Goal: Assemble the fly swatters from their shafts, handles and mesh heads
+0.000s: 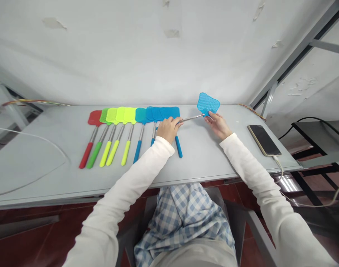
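Observation:
Between my two hands I hold a blue fly swatter [208, 102] with a metal telescopic shaft, tilted above the table. My left hand [168, 129] is closed around its handle end, most of which the fingers hide. Near the base of the swatter's mesh head, my right hand [218, 125] pinches it. Left of and beneath my left hand lies a row of swatters: a red swatter [95, 118], a green swatter [95, 154], several yellow swatters [115, 115] and several blue swatters [141, 115]. Their heads overlap and their handles point towards me.
The grey table [214, 159] stands against a white wall. A phone [264, 140] with a white charging cable [279, 165] lies on the right. Another thin white cable [56, 146] curves across the left side. A dark stool [325, 137] stands beyond the table's right end.

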A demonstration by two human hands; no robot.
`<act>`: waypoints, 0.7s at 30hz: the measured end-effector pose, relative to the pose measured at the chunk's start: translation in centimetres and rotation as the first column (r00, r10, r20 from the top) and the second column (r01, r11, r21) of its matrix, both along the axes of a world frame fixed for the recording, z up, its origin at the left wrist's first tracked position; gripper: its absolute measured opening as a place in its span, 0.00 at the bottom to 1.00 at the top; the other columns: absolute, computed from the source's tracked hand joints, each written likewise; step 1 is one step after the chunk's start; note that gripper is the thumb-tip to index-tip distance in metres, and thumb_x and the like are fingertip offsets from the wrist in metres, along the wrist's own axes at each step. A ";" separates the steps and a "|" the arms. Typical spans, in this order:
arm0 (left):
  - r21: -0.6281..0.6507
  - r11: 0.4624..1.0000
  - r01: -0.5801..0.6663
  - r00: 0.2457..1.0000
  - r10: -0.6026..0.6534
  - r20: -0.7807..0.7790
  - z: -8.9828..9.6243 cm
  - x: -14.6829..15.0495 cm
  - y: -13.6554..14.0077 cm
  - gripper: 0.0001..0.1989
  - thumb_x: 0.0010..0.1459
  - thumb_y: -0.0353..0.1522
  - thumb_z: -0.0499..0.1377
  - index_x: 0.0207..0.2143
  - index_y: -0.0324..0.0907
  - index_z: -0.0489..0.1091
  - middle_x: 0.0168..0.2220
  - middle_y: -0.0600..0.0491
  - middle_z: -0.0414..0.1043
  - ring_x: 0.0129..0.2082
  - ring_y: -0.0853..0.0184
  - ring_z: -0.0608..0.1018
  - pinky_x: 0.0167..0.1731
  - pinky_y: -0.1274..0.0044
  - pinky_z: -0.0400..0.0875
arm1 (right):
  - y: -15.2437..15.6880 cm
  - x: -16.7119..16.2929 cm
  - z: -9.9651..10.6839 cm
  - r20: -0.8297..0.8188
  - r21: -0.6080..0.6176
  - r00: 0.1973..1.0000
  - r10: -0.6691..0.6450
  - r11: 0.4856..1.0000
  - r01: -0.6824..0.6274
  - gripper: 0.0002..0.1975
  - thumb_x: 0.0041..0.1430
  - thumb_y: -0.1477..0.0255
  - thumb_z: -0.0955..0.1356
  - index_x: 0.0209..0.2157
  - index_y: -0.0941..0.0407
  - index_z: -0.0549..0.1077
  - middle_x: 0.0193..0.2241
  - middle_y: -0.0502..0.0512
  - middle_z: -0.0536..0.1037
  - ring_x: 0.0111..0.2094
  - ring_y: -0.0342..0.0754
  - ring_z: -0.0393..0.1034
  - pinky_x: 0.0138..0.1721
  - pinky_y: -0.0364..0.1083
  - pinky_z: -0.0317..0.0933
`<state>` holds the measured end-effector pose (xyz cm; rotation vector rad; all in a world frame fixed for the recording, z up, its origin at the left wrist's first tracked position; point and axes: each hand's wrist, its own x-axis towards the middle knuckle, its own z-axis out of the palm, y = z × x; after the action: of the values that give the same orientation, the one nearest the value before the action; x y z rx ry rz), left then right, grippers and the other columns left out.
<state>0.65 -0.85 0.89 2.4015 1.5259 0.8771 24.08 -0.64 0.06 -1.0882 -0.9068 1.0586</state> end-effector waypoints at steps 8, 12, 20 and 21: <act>-0.024 0.998 -0.050 0.997 0.049 -0.055 0.1 0.0 -0.1 0.18 0.62 0.42 0.52 0.49 0.48 0.73 0.38 0.45 0.73 0.40 0.56 0.72 0.39 0.70 0.59 | -0.5 -1.0 0.6 -0.246 0.022 0.968 0.040 0.999 -0.035 0.07 0.49 0.71 0.72 0.31 0.52 0.71 0.38 0.47 0.79 0.45 0.42 0.73 0.56 0.45 0.66; -0.005 0.998 -0.058 0.995 0.058 -0.076 0.0 -0.2 0.0 0.19 0.63 0.42 0.50 0.51 0.47 0.72 0.39 0.44 0.73 0.40 0.56 0.72 0.39 0.70 0.60 | -0.4 -1.1 0.4 -0.266 0.040 0.962 0.063 0.998 -0.054 0.08 0.49 0.71 0.73 0.32 0.52 0.72 0.38 0.47 0.79 0.45 0.41 0.74 0.55 0.44 0.67; -0.070 0.996 -0.052 0.993 0.044 -0.113 0.8 -0.1 -0.7 0.21 0.66 0.42 0.46 0.55 0.47 0.70 0.43 0.45 0.73 0.43 0.58 0.75 0.40 0.72 0.64 | -0.5 -1.3 0.0 -0.294 0.097 0.954 0.053 0.995 -0.026 0.12 0.42 0.71 0.76 0.29 0.52 0.72 0.32 0.43 0.79 0.41 0.42 0.74 0.55 0.45 0.67; -0.083 0.995 -0.051 0.991 0.040 -0.128 1.0 -0.1 -0.9 0.22 0.66 0.42 0.46 0.56 0.48 0.69 0.44 0.46 0.73 0.44 0.58 0.75 0.40 0.72 0.65 | -0.5 -1.4 0.0 -0.289 0.104 0.956 0.048 0.994 -0.018 0.12 0.42 0.71 0.77 0.29 0.52 0.72 0.32 0.43 0.78 0.40 0.42 0.74 0.54 0.45 0.67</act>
<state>0.59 -1.71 1.91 2.4108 1.6341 0.6642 22.69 -1.15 0.02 -0.8100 -0.7341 1.1535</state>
